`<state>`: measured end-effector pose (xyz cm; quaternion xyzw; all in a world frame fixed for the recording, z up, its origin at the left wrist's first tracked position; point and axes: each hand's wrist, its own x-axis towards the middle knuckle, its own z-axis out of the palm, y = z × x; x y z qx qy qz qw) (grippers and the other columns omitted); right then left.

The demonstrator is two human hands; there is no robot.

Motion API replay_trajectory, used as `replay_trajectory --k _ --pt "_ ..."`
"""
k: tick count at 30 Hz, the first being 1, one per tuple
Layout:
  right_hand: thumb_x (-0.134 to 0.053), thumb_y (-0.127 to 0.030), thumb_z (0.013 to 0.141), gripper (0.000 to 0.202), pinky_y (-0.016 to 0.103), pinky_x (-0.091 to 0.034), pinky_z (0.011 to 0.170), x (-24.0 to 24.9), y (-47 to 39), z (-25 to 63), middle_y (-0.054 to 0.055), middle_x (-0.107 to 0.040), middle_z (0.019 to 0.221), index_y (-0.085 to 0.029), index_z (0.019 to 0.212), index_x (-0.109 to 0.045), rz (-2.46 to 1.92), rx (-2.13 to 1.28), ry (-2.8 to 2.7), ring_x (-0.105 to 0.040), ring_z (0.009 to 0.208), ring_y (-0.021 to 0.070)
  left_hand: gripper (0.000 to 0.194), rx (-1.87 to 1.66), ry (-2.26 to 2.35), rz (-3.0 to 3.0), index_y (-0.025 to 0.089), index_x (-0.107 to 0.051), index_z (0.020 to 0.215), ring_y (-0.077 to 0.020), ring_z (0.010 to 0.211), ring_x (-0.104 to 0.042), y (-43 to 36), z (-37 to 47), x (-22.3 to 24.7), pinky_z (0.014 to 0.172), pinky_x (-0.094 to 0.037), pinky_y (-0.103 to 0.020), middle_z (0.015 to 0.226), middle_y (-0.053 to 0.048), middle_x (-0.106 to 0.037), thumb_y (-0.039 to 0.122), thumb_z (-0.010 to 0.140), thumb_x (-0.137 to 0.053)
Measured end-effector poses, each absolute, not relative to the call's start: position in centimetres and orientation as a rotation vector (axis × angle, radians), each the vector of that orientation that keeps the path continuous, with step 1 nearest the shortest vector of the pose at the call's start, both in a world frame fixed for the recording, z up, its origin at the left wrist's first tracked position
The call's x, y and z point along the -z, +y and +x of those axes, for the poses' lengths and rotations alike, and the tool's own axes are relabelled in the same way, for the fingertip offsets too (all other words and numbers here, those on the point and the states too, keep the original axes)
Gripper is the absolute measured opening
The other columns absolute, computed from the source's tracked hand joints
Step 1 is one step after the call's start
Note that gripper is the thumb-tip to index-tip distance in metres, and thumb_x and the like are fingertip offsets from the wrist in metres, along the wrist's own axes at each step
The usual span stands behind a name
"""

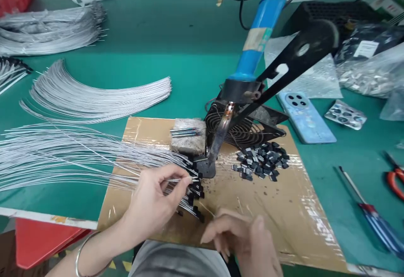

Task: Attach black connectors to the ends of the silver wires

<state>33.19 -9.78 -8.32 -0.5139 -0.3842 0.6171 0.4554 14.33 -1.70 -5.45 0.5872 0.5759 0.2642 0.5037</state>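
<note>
My left hand (160, 197) pinches a thin white wire between thumb and index finger. Its fingertips are above the black-tipped ends of a bundle of white wires (85, 155) running in from the left. Several small black connectors (197, 193) cap those ends, just right of my left fingertips. My right hand (241, 237) hovers over the near part of the cardboard (252, 209), blurred, fingers loosely bent and apart, with nothing visible in it. Beyond my hands, a blue-handled soldering iron (244, 64) points down in a black bracket (290, 62), its tip at a small dark metal plate (206, 168).
Loose black connectors (263, 161) lie piled on the cardboard. A pale block (188, 136) and a black fan (243, 125) stand behind. Another wire bundle (104, 98) lies left. A blue phone (306, 117), a screwdriver (375, 222) and red-handled pliers (396, 178) lie right.
</note>
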Motion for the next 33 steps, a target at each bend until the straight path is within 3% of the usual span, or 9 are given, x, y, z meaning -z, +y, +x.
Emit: replay_trajectory --k 3,9,16,23,25,28,31,33 --pt "-0.019 -0.072 0.104 0.085 0.029 -0.038 0.053 8.3 -9.4 31.5 0.003 -0.053 0.058 -0.025 0.075 -0.083 -1.289 -1.439 -1.045 -0.049 0.054 0.0160 0.020 -0.610 1.368 1.533 0.019 -0.075 0.088 -0.0154 0.072 -0.063 -2.5 15.1 5.9 0.067 -0.049 -0.025 0.079 -0.002 -0.073 0.029 0.098 -0.061" --pt "-0.017 -0.066 0.107 0.081 0.029 -0.038 0.054 9.5 -8.5 32.4 0.005 -0.063 0.068 -0.025 0.081 -0.082 -1.181 -1.273 -1.285 -0.056 0.060 0.0163 0.021 -0.552 1.368 1.445 0.018 -0.072 0.086 -0.0146 0.064 -0.055 -2.4 15.6 5.9 0.059 -0.044 -0.026 0.073 -0.002 -0.067 0.031 0.097 -0.060" --pt "-0.023 -0.052 0.112 0.072 0.031 -0.037 0.058 9.2 -7.8 31.5 0.001 -0.053 0.059 -0.022 0.071 -0.074 -1.197 -1.179 -1.372 -0.049 0.056 0.0155 0.026 -0.525 1.361 1.395 0.018 -0.072 0.085 -0.0137 0.063 -0.047 -2.3 15.9 5.6 0.057 -0.037 -0.026 0.070 0.000 -0.061 0.036 0.098 -0.060" --pt "-0.023 -0.059 0.110 0.075 0.031 -0.038 0.056 9.4 -7.9 31.9 0.005 -0.062 0.066 -0.024 0.077 -0.080 -1.120 -1.233 -1.342 -0.053 0.060 0.0173 0.024 -0.500 1.391 1.375 0.019 -0.072 0.087 -0.0125 0.058 -0.037 -2.7 16.0 6.2 0.053 -0.029 -0.027 0.069 0.001 -0.058 0.036 0.098 -0.059" --pt "-0.023 -0.058 0.111 0.078 0.030 -0.037 0.052 9.2 -8.0 32.5 0.005 -0.060 0.059 -0.024 0.069 -0.080 -1.122 -1.260 -1.150 -0.051 0.055 0.0160 0.025 -0.506 1.405 1.363 0.018 -0.072 0.085 -0.0122 0.057 -0.033 -2.4 15.9 5.9 0.052 -0.025 -0.027 0.069 0.001 -0.057 0.037 0.096 -0.061" --pt "-0.046 -0.051 0.108 0.062 0.028 -0.033 0.047 9.0 -7.9 33.0 0.002 -0.056 0.056 -0.024 0.062 -0.076 -1.271 -1.212 -0.778 -0.048 0.050 0.0133 0.025 -0.526 1.393 1.328 0.017 -0.072 0.081 -0.0117 0.056 -0.029 -1.7 15.8 5.3 0.051 -0.023 -0.027 0.065 0.002 -0.053 0.037 0.093 -0.063" --pt "-0.071 -0.045 0.096 0.027 0.025 -0.036 0.043 8.9 -7.3 32.9 0.000 -0.062 0.069 -0.024 0.082 -0.082 -1.380 -1.209 -0.692 -0.050 0.047 0.0096 0.024 -0.543 1.365 1.284 0.017 -0.072 0.080 -0.0115 0.056 -0.031 -1.4 15.7 4.8 0.050 -0.023 -0.026 0.062 0.002 -0.051 0.036 0.091 -0.063" --pt "-0.077 -0.043 0.092 0.019 0.023 -0.042 0.044 8.8 -6.9 32.4 0.000 -0.065 0.077 -0.025 0.095 -0.083 -1.375 -1.265 -0.706 -0.051 0.046 0.0077 0.023 -0.546 1.361 1.278 0.017 -0.073 0.081 -0.0115 0.056 -0.034 -1.4 15.7 4.7 0.050 -0.025 -0.026 0.064 0.001 -0.055 0.035 0.091 -0.063"
